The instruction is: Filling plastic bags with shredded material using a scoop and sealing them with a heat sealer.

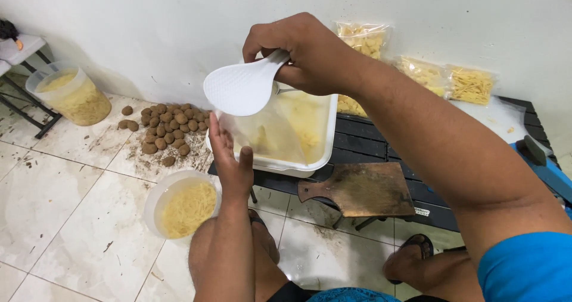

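My right hand [304, 54] grips a white plastic rice paddle [241, 88] by its handle and holds it up over a clear plastic bag [271, 136]. A thin metal handle pokes out under the same hand. My left hand [229, 162] has its fingers straight against the bag's near side, at the rim of a white rectangular tub [325, 153]. The bag holds a few pale yellow pieces. The tub stands on a low black slatted bench [369, 141].
A wooden cutting board [363, 189] lies on the bench. A round container of yellow shreds [185, 206] stands on the tiled floor by my knee. Brown tubers [167, 132] are piled near the wall, beside a clear bucket [71, 96]. Filled bags [429, 75] lean on the wall.
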